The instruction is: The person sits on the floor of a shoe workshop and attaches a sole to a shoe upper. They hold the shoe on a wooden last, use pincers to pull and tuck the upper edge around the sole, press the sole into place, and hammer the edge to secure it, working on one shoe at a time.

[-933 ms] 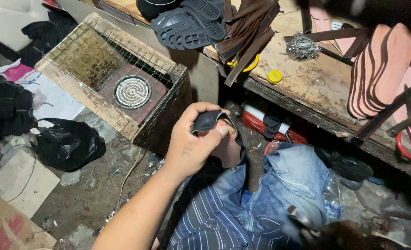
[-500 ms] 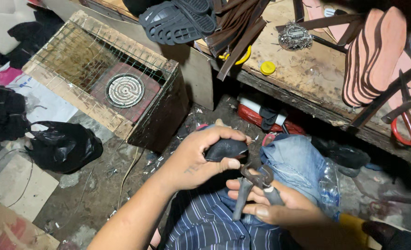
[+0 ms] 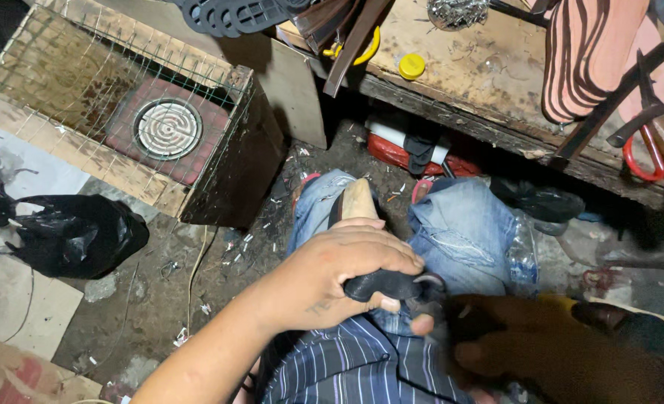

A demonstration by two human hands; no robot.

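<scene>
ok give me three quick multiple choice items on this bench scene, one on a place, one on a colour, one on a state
1. Where is the round yellow cap?
A. on the wooden bench
B. inside the wire-topped box
C. on the black plastic bag

2. What colour are the trousers over the knees?
A. red
B. blue
C. white

3. What is the left hand doing?
A. lying flat and open
B. closed around a dark object
C. pointing at the box

Answers: 1 A, the cap sits on the bench top. 2 B, they are blue denim. 3 B, its fingers curl over the dark object.
</scene>
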